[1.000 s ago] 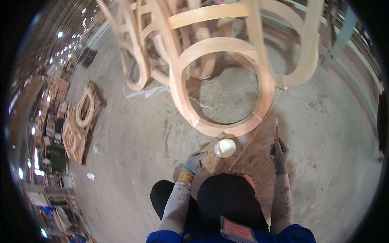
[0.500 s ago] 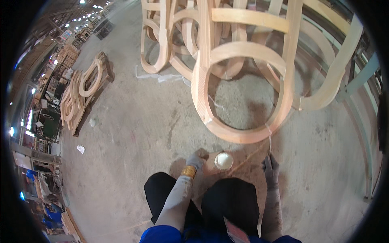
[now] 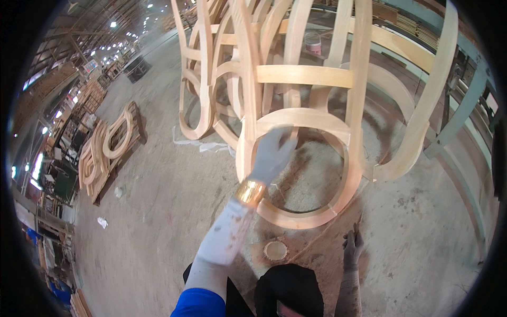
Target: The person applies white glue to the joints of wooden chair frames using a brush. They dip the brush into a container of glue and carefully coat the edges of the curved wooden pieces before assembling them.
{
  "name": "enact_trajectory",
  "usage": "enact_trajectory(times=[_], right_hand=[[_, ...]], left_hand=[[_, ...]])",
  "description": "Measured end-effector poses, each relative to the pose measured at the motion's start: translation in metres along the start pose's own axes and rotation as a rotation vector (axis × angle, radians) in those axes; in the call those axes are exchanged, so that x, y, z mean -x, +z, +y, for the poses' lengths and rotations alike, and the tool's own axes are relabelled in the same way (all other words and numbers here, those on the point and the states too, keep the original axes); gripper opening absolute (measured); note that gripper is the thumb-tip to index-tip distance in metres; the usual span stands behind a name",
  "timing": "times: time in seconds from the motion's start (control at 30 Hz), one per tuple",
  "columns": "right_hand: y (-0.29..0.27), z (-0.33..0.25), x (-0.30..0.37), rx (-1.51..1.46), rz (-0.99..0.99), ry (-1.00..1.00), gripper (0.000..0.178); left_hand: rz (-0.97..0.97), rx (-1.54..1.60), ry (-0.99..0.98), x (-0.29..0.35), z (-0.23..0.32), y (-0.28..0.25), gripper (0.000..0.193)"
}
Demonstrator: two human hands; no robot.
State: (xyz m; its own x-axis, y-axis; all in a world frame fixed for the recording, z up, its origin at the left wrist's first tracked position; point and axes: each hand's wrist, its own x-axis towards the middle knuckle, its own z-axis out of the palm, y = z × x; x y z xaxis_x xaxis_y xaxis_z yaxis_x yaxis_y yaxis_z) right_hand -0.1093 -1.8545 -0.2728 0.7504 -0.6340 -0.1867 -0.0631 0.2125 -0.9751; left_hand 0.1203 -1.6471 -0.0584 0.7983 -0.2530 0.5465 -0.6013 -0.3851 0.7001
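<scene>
The pale wooden chair frame [image 3: 306,76] stood in the upper middle of the view, its long axis going from the ring [image 3: 296,220] near the centre toward the top edge, along two posts [image 3: 361,63]. The left hand [image 3: 273,154] was the nearer one — it crossed over the left part of the ring, its fingers pointing up and right, by the upper arch [image 3: 317,119]. These fingers looked partly bent but blurred; I could not make out whether they held or touched the wood. The right hand [image 3: 353,248] was at lower right, apart from the ring, fingers curled around a slim stick [image 3: 356,228] — from there the ring lay up and left, with a round cup [image 3: 275,250] below it
</scene>
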Motion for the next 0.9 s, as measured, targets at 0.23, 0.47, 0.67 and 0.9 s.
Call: enact_trajectory(times=[0.23,0.47,0.67,0.9], right_hand=[[-0.029,0.007,0.005,0.177,0.019,-0.065,0.04],[-0.09,0.024,0.044,0.09,0.162,0.054,0.039],[-0.111,0.025,0.046,0.081,0.233,0.194,0.038],[-0.08,-0.005,0.002,-0.089,0.128,0.13,0.035]], left_hand=[[0.128,-0.38,0.327,-0.184,0.046,0.092,0.049],[-0.51,-0.752,0.06,-0.246,0.061,0.125,0.085],[-0.386,-0.764,0.128,-0.235,0.057,0.122,0.09],[-0.298,-0.463,0.16,-0.209,0.06,0.047,0.089]])
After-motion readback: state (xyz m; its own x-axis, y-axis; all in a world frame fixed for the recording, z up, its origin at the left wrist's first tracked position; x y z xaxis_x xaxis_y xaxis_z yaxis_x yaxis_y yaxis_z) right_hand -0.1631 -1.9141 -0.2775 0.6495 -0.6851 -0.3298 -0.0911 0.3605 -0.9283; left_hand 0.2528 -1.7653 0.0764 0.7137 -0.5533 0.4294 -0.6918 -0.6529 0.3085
